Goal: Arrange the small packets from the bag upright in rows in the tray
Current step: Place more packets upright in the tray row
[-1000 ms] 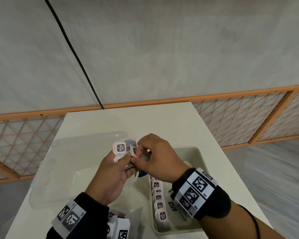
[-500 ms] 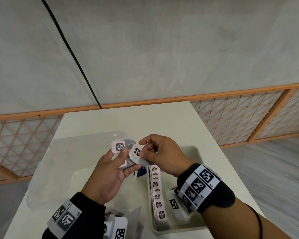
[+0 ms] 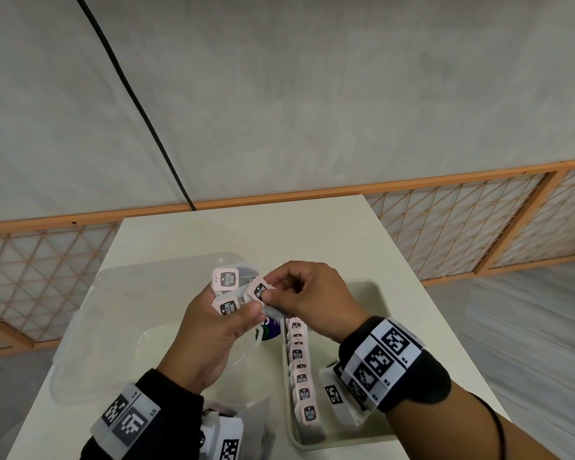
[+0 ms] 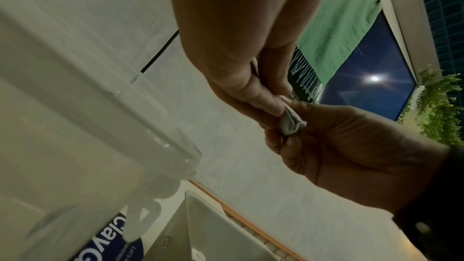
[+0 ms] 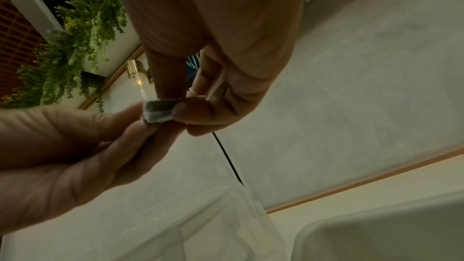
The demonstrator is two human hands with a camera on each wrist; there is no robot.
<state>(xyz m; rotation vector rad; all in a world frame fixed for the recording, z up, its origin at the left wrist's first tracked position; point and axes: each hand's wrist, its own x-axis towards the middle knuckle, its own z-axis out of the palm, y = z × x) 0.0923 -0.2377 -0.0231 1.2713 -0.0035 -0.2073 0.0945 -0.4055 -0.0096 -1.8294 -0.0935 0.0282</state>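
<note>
Above the table, my left hand (image 3: 243, 310) grips a small bunch of tea packets (image 3: 228, 307) with pink tags. My right hand (image 3: 269, 290) pinches one pink-tagged packet (image 3: 258, 290) at the edge of that bunch. In both wrist views the grey packet (image 4: 291, 122) (image 5: 158, 111) sits pinched between the fingertips of both hands. Below my right hand, the beige tray (image 3: 375, 297) holds one row of upright packets (image 3: 302, 376) along its left wall. Only a corner of the clear bag (image 3: 256, 423) shows, by my left wrist at the bottom edge.
A clear plastic box (image 3: 120, 310) lies on the white table (image 3: 246, 234) to the left of the tray. A blue-labelled item (image 3: 269, 328) lies between box and tray. A wooden lattice fence (image 3: 445, 227) and a grey wall stand behind the table.
My right hand has drawn one packet a little to the right, off the bunch in my left hand. Both hands stay close together above the box and tray.
</note>
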